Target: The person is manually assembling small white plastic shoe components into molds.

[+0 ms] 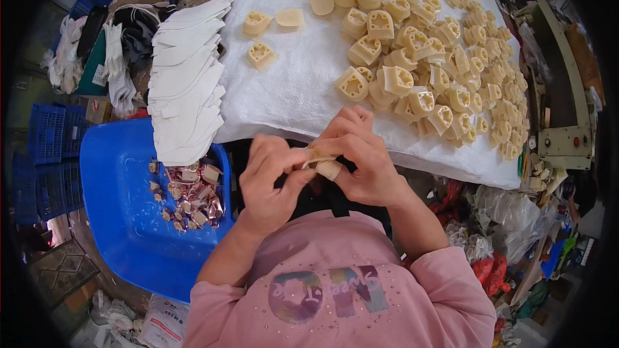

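Observation:
In front of my chest both hands come together over a small beige plastic shoe heel [329, 169]. My right hand [364, 158] wraps its fingers round the heel. My left hand [265, 177] is closed, with thumb and forefinger pinching at a thin pale edge beside the heel; fingers partly hide this spot, and the left fingers are slightly blurred. Just beyond my hands, many similar D-shaped beige heels [412, 45] with hollow, holed faces lie heaped on a white woven sheet [271, 100]. Three or so heels [261, 56] sit apart at the left.
A fanned stack of white cut pieces [187, 77] lies along the table's left edge, overhanging a blue basin [122, 219]. Pinkish, shiny wrapped heels [196, 196] lie in the basin. Clear plastic bags [509, 212] crowd the right; blue crates [48, 135] stand far left.

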